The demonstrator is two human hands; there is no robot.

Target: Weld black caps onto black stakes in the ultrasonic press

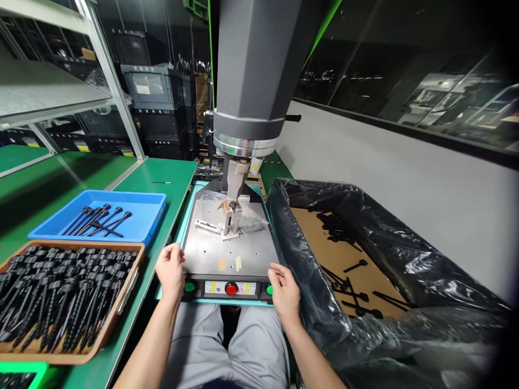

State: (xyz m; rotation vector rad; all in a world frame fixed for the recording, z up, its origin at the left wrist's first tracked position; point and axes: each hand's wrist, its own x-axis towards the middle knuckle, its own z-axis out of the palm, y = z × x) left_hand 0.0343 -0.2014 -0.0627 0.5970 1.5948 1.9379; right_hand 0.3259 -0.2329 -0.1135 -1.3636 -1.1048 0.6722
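My left hand (170,270) is loosely curled beside the left green button (189,287), with nothing seen in it. On the other side, my right hand (286,294) hovers by the right green button (270,290), its fingers slightly bent and the thumb apart. Whether either hand touches its button is unclear. Between them a red button (231,289) sits on the front panel of a press machine. On its metal plate (211,254) stands a small metal fixture (231,219) with a dark part at its top, right beneath the machine's horn (236,181).
At left, a blue tray (156,216) and a brown tray (140,256) hold black rod-like parts with knobbed heads on a green table (174,178). At right, a box lined with black plastic (381,232) holds similar parts. The grey machine head (251,70) hangs above the plate.
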